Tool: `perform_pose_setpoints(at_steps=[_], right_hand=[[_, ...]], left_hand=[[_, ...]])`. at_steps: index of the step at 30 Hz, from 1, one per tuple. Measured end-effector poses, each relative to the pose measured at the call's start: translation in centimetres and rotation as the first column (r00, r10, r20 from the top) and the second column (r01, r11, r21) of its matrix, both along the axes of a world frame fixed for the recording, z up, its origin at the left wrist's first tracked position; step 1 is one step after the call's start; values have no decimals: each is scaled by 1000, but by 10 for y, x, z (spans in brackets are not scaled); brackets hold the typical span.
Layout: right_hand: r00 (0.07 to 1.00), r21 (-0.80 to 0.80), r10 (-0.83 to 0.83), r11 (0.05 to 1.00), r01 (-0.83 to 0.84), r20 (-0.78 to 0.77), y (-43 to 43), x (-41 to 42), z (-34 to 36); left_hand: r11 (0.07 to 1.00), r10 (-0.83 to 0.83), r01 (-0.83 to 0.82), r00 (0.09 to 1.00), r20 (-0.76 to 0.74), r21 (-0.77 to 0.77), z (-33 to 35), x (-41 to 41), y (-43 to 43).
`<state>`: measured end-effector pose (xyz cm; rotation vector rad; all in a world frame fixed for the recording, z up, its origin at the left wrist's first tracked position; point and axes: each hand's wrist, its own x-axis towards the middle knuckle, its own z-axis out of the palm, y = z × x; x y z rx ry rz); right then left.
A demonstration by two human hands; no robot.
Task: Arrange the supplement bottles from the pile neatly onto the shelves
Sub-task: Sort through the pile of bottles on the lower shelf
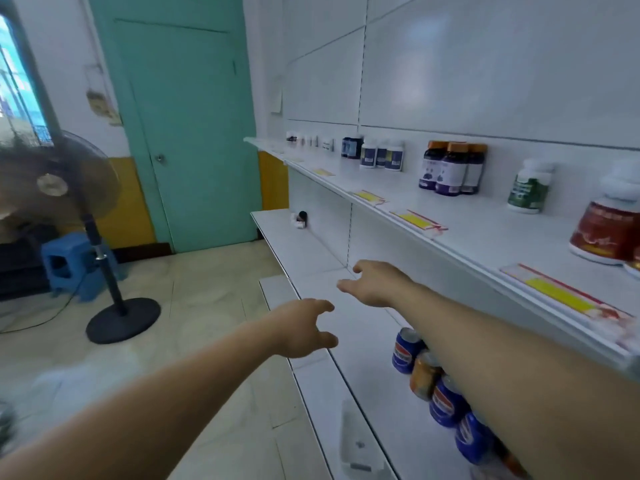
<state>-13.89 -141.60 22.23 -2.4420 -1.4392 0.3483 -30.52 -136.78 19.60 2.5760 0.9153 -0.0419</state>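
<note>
Supplement bottles stand along the upper white shelf (pixel 450 220): three orange-capped dark bottles (pixel 450 168), white-capped blue-labelled bottles (pixel 381 154), a green-labelled bottle (pixel 530 185) and a large red-labelled one (pixel 609 223) at the right. My left hand (pixel 304 327) reaches forward over the floor near the lower shelf's edge, fingers loosely spread, holding nothing. My right hand (pixel 374 282) stretches over the middle shelf (pixel 311 251), also spread and holding nothing. The pile is not in view.
Blue and orange drink cans (pixel 429 372) lie in a row on the lower shelf under my right forearm. A small dark-capped item (pixel 300 219) sits at the far end of the middle shelf. A standing fan (pixel 69 188), blue stool (pixel 72 265) and teal door (pixel 190 126) are at the left.
</note>
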Motion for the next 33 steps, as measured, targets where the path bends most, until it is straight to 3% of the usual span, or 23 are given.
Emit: perform_pose_setpoints(at_steps=[12,19,25,33], right_hand=[[999,-59,45,997,-46,-15,309,50,-6],[1000,-30,-21,999,21,0,510,61,-6],[998,-62,-63,996,63,-11,641,81,-3],[990,-41,-141,989,140,-21,788,159,-36]], left_hand=[[999,49,-49,999,-9,-18,-4,45,300],[1000,19,-19,999,-28,-12,-20,47,514],[999,-42,42,997,-69,-6,-8,67,672],[982,-187,185,978,-93,-38,-42,163,831]])
